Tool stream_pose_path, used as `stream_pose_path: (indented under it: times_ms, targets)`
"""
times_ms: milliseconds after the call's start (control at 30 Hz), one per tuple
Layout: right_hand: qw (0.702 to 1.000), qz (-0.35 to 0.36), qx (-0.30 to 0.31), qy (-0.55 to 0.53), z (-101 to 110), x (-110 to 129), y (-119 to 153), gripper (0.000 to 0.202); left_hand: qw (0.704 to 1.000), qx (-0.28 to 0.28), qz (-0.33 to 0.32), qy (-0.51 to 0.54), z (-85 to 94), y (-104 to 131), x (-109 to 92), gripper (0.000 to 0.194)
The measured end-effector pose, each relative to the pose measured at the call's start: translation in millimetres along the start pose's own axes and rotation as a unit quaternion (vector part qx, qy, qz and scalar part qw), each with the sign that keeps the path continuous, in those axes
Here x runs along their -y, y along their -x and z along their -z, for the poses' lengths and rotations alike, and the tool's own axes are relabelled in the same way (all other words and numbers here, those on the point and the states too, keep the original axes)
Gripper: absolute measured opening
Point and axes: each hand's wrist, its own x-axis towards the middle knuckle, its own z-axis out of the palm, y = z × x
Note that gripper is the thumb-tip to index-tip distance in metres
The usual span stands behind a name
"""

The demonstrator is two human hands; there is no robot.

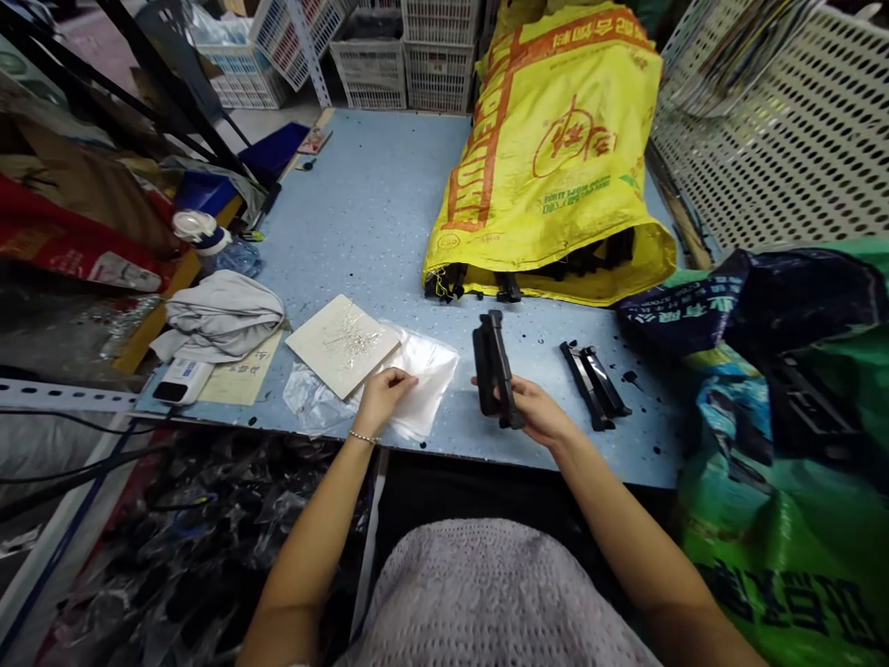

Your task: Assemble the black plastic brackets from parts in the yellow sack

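My right hand [538,412] grips a black plastic bracket-like part [496,371], held upright above the front of the table. My left hand [383,396] is closed, thumb and fingertips together, over the left edge of a stack of clear plastic bags [434,380]. Whatever is between those fingertips is hidden. Just behind that hand, a square pale board [340,347] carries many tiny shiny pieces. Crumpled clear plastic [306,398] sticks out from under the board. Two more black parts [595,384] lie side by side to the right of my right hand.
A yellow woven sack [556,157] lies with its mouth towards me, black parts inside. Grey cloth [222,315], a white device [183,381] and a water bottle [215,243] are at left. A green sack [798,519] stands at right, below a white perforated basket [784,130].
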Motion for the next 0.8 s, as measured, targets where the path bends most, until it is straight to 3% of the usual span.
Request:
stream_pose_path:
  times_ms: [100,200,267,367,467,600,700,800]
  targets:
    - [0.988,-0.062,0.077,-0.115,-37.7,1.7,-23.2,0.038,0.999,-0.004,0.001,0.032,9.1,3.4,-6.4,0.016]
    - [0.981,-0.091,0.09,-0.143,-61.2,-5.8,-48.2,0.036,0.995,-0.001,-0.091,-0.038,12.1,10.3,-15.5,0.007]
    - [0.986,-0.081,0.062,-0.131,-62.4,-13.0,-56.2,0.035,0.977,0.007,-0.149,-0.151,17.8,12.4,-18.1,0.022]
    - [0.995,-0.054,0.02,-0.082,-48.3,-18.4,-47.7,0.034,0.958,-0.008,-0.15,-0.244,29.6,10.1,-16.3,0.04]
    - [0.994,-0.063,0.029,-0.081,-38.5,-14.0,-27.0,0.033,0.978,0.028,-0.098,-0.183,32.0,6.6,-14.2,0.037]
    - [0.986,-0.053,0.066,-0.144,-55.9,-8.4,-23.2,0.034,0.994,0.075,-0.047,-0.059,16.3,7.5,-16.8,0.024]
    - [0.987,-0.046,0.064,-0.143,-72.3,-14.1,-43.3,0.036,0.994,0.071,-0.07,-0.042,8.9,9.1,-16.9,0.025]
    - [0.987,-0.067,0.067,-0.133,-72.6,-22.4,-59.3,0.036,0.982,0.062,-0.133,-0.119,15.3,9.5,-13.8,0.031]
